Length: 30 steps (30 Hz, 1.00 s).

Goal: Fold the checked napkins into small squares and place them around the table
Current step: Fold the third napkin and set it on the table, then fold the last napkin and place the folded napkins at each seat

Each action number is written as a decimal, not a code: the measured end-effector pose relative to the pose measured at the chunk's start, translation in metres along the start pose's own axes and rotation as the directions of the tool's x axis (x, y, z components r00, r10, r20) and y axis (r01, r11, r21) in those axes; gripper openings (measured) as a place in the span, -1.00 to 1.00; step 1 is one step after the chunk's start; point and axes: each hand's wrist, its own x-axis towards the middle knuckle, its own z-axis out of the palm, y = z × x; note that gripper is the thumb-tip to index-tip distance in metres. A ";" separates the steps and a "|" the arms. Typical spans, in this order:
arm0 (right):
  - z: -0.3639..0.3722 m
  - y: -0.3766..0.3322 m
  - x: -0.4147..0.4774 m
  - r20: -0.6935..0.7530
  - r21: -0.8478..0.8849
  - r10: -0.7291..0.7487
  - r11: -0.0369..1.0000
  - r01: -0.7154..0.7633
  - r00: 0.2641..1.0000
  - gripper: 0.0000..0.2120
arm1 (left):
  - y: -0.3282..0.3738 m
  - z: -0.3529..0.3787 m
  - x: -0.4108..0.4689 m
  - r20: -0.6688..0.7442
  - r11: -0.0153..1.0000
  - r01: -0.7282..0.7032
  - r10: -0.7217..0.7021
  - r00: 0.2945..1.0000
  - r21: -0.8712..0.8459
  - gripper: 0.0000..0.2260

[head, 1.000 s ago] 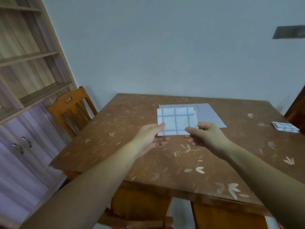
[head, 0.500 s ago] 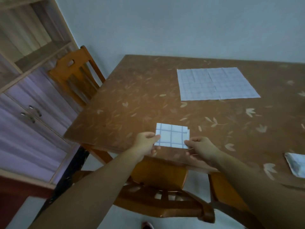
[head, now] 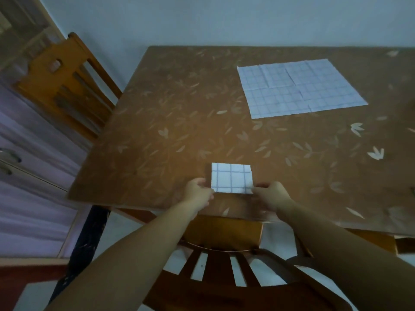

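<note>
Both hands are on the folded napkin (head: 231,178), which sits near the front edge of the desk (head: 170,122): left hand (head: 198,194) pinches its left corner, right hand (head: 272,195) pinches the right one (fingers curled). Another checked napkin (head: 298,87) lies unfolded and flat farther back, well apart.

Slat-backed wooden chair (head: 219,268), nearest the camera, standing on a pale floor (head: 125,239). Second wooden chair (head: 65,84), with a cut-out handle in its top rail, to the left of and well beyond the first chair. Cabinet (head: 33,171) with pale purple doors and metal handles left of the first chair, wooden shelves (head: 20,25) above it; plain pale wall (head: 224,21) far beyond.
</note>
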 end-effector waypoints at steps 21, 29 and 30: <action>-0.149 -0.086 0.045 -0.145 -0.513 -0.402 0.812 0.279 0.904 -0.55 | 0.207 0.051 0.026 0.283 0.426 -0.601 0.604 0.745 0.676 -0.51; -0.191 -0.074 0.164 -0.090 -0.575 -0.391 0.771 0.273 0.916 -0.47 | 0.228 0.144 0.119 0.262 0.384 -0.471 0.483 0.836 0.794 -0.45; -0.193 -0.071 0.179 -0.089 -0.595 -0.395 0.757 0.270 0.914 -0.47 | 0.228 0.156 0.131 0.260 0.369 -0.452 0.464 0.847 0.812 -0.44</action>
